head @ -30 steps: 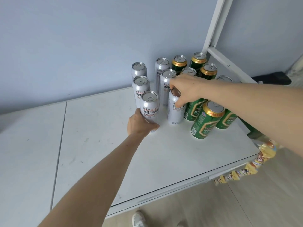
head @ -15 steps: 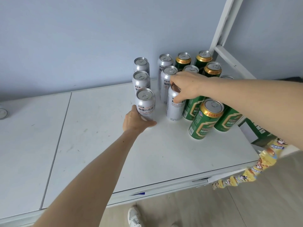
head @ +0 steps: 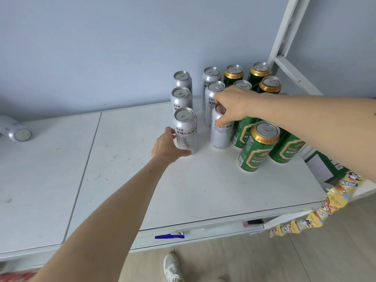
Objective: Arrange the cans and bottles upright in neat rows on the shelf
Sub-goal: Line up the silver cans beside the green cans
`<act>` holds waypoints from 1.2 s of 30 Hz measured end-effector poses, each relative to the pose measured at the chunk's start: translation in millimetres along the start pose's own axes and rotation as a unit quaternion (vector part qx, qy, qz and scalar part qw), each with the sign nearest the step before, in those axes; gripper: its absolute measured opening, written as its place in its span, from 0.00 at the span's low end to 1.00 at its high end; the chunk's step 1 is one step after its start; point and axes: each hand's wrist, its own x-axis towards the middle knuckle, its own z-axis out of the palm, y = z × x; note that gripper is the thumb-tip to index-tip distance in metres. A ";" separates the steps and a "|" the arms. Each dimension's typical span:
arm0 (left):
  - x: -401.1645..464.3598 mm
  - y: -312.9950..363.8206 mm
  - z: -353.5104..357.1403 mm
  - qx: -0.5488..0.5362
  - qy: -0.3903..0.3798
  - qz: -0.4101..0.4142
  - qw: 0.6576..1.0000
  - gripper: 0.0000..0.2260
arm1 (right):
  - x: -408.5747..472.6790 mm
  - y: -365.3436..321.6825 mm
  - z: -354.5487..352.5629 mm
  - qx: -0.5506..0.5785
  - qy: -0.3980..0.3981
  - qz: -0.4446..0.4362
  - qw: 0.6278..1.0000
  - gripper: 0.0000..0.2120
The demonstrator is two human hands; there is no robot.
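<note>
Several silver and green cans stand upright in rows at the back right of the white shelf (head: 203,190). My left hand (head: 167,146) grips the lower part of the front silver can (head: 186,131) of the left row. My right hand (head: 232,103) reaches over from the right and holds the top of the second front silver can (head: 220,132). A green can with a gold rim (head: 257,146) stands nearest to me on the right. One more silver can (head: 15,132) lies on its side at the far left of the shelf.
A white metal frame post (head: 284,37) rises behind the cans on the right. A string of yellow snack packets (head: 317,210) hangs off the right front corner. The blue wall stands just behind the rows. A shoe (head: 172,267) shows on the floor below.
Both hands stay on their silver cans. The view has swung left, bringing the lying silver can at the far left into sight.
</note>
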 end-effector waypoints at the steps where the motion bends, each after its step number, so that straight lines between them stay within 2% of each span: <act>1: -1.3 -0.5 -2.7 0.000 -0.004 -0.003 1.000 0.35 | -0.8 0.9 -0.9 -0.005 -0.008 -0.002 1.000 0.26; 7: -6.5 2.2 -28.5 0.038 -0.007 0.003 0.999 0.31 | -8.5 3.6 -23.2 -0.019 -0.024 -0.010 0.999 0.32; 11: -15.7 -3.9 -52.8 0.133 0.001 0.014 0.991 0.24 | -9.6 -8.3 -45.3 -0.006 -0.009 -0.022 1.000 0.32; 14: -23.9 -12.2 -75.8 0.214 0.010 0.030 0.976 0.21 | -4.9 -24.4 -59.2 -0.019 0.008 -0.027 0.999 0.26; 18: -37.0 -34.9 -115.1 0.270 0.026 0.028 0.962 0.19 | 5.3 -58.8 -74.1 -0.068 0.052 -0.039 0.996 0.16; 19: -40.7 -42.4 -126.1 0.277 0.032 0.024 0.960 0.18 | 7.4 -69.8 -78.3 -0.077 0.060 -0.042 0.994 0.14; 22: -53.2 -69.8 -161.4 0.288 0.050 0.005 0.956 0.17 | 18.8 -103.6 -90.6 -0.080 0.070 -0.054 0.993 0.20; 25: -69.9 -106.5 -199.9 0.298 0.066 -0.020 0.952 0.16 | 33.5 -147.7 -100.2 -0.070 0.087 -0.077 0.991 0.21; 30: -100.0 -191.4 -269.7 0.313 0.083 -0.071 0.944 0.17 | 65.3 -245.7 -106.5 -0.087 0.088 -0.106 0.987 0.18; 36: -119.3 -299.0 -353.3 0.321 0.080 -0.096 0.939 0.18 | 106.1 -369.6 -92.2 -0.099 0.076 -0.118 0.985 0.17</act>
